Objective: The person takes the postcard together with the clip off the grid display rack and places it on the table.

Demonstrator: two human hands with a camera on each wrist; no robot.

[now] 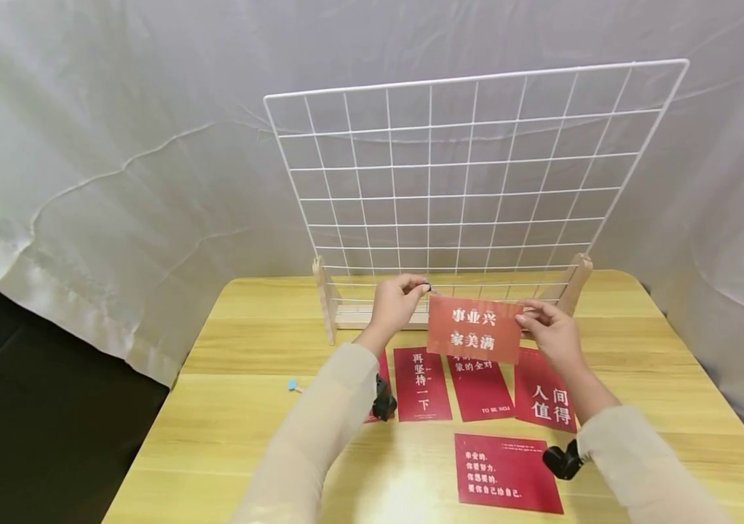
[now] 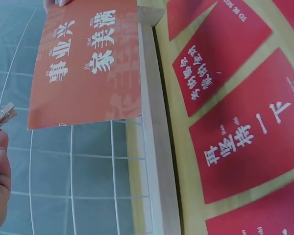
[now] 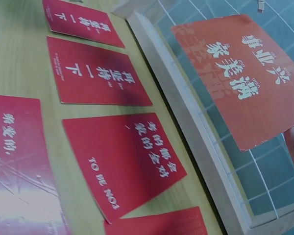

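My right hand [image 1: 552, 336] pinches the right edge of an orange-red card [image 1: 473, 329] with white lettering. It holds the card up before the lower part of a white wire grid panel [image 1: 450, 164]. My left hand [image 1: 393, 306] pinches a small wooden clothespin [image 2: 8, 113] with a blue end, near the card's upper left corner. In the left wrist view a gap shows between clothespin and card. Beneath the held card, several red cards [image 1: 422, 384] lie in a row on the wooden table [image 1: 215, 407]. Another red card [image 1: 508, 473] lies nearer to me.
Wooden feet [image 1: 327, 298] carry the grid panel at the table's back. A second small clothespin [image 1: 294, 385], with a light blue top, lies left of the cards. Pale cloth [image 1: 116, 145] hangs behind and beside the table.
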